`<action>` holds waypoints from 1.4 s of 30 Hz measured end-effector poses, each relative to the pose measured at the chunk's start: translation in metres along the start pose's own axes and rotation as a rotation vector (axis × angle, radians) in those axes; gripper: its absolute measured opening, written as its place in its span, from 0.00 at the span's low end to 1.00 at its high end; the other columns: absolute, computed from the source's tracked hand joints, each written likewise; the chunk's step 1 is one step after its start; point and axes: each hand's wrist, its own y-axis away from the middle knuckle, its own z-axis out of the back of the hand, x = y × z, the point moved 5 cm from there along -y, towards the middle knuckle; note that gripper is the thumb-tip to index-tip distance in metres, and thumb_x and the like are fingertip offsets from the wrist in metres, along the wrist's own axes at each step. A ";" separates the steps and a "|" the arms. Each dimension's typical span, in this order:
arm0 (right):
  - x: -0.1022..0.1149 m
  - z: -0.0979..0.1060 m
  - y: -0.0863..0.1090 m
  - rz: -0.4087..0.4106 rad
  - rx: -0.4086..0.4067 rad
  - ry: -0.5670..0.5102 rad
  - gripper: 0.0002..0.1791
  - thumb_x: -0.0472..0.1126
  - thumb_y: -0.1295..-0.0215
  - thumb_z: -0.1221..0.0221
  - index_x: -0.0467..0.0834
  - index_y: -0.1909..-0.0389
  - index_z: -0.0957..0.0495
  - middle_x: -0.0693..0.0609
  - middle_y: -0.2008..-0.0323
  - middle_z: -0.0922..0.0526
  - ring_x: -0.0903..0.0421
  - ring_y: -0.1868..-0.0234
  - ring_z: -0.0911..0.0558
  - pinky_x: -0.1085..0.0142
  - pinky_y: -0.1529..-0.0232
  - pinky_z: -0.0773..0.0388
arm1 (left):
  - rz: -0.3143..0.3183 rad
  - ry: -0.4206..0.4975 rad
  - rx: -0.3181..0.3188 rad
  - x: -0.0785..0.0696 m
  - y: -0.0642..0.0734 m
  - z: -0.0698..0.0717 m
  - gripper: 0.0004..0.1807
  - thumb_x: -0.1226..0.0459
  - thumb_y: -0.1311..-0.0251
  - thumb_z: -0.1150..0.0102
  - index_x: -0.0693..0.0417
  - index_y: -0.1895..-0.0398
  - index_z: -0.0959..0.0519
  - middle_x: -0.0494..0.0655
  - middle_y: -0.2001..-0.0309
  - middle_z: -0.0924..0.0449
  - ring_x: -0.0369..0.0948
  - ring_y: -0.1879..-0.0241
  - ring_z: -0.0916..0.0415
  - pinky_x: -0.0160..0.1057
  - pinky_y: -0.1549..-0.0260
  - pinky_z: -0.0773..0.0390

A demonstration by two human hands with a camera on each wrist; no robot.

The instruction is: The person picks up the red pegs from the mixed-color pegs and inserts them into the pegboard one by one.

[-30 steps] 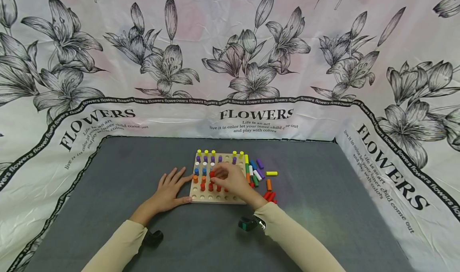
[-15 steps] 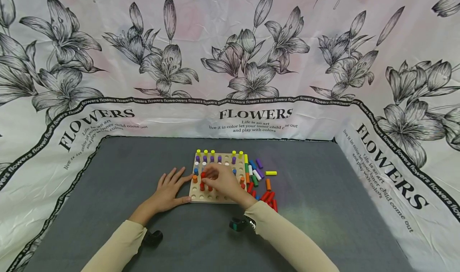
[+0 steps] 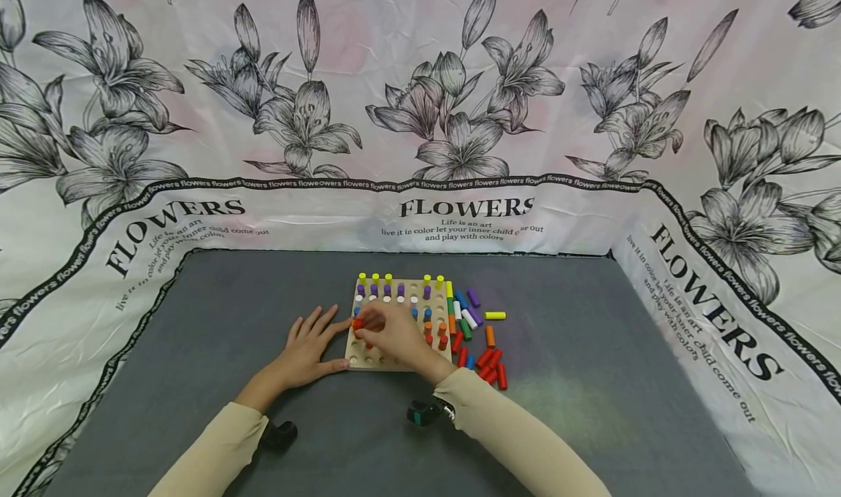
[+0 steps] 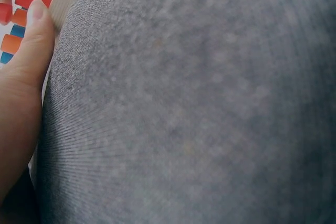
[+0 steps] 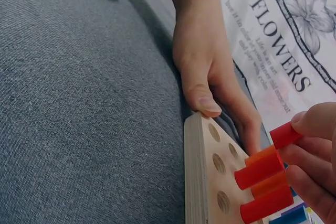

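My right hand pinches a red peg between thumb and fingers, over the left side of the wooden pegboard. In the right wrist view, red pegs stand in holes right beside it, with an orange peg behind. My left hand lies with spread, straight fingers at the board's left edge, its thumb touching the near left corner. The left wrist view has the left thumb close to the board's edge. Part of the board is hidden under my right hand.
Loose pegs lie right of the board: red pegs, an orange peg, a yellow peg, purple, white, blue and green ones. Yellow pegs stand in the far row. The grey table meets a flower-printed cloth behind.
My right hand has moved left across the board, a red peg in its fingers, uncovering pegs on the right side. The left hand has stayed in place.
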 end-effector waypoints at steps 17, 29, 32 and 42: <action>-0.003 -0.014 0.000 0.046 -0.004 0.178 0.11 0.40 0.38 0.32 0.46 0.56 0.18 0.52 0.59 0.10 0.60 0.59 0.11 0.73 0.57 0.17 | -0.003 0.004 -0.006 -0.001 0.001 0.002 0.42 0.43 0.41 0.36 0.41 0.25 0.38 0.60 0.22 0.50 0.66 0.23 0.58 0.74 0.33 0.59; -0.005 -0.017 0.002 0.049 -0.020 0.236 0.11 0.42 0.39 0.31 0.47 0.58 0.18 0.53 0.60 0.10 0.61 0.61 0.12 0.75 0.58 0.19 | -0.044 0.034 -0.053 -0.003 0.001 0.004 0.42 0.43 0.42 0.36 0.45 0.26 0.36 0.63 0.23 0.47 0.69 0.25 0.56 0.76 0.35 0.59; -0.006 -0.018 0.001 0.038 -0.018 0.248 0.11 0.43 0.40 0.31 0.47 0.58 0.18 0.54 0.61 0.10 0.61 0.61 0.12 0.75 0.58 0.19 | -0.027 0.040 -0.040 -0.003 0.001 0.004 0.42 0.44 0.42 0.35 0.45 0.26 0.36 0.62 0.22 0.48 0.68 0.24 0.57 0.75 0.34 0.60; -0.009 -0.019 0.001 0.018 -0.009 0.271 0.11 0.43 0.40 0.30 0.47 0.58 0.18 0.54 0.62 0.10 0.62 0.62 0.13 0.75 0.59 0.20 | -0.005 0.015 -0.015 -0.003 0.001 0.003 0.42 0.44 0.42 0.35 0.44 0.25 0.37 0.60 0.22 0.49 0.66 0.23 0.57 0.74 0.32 0.60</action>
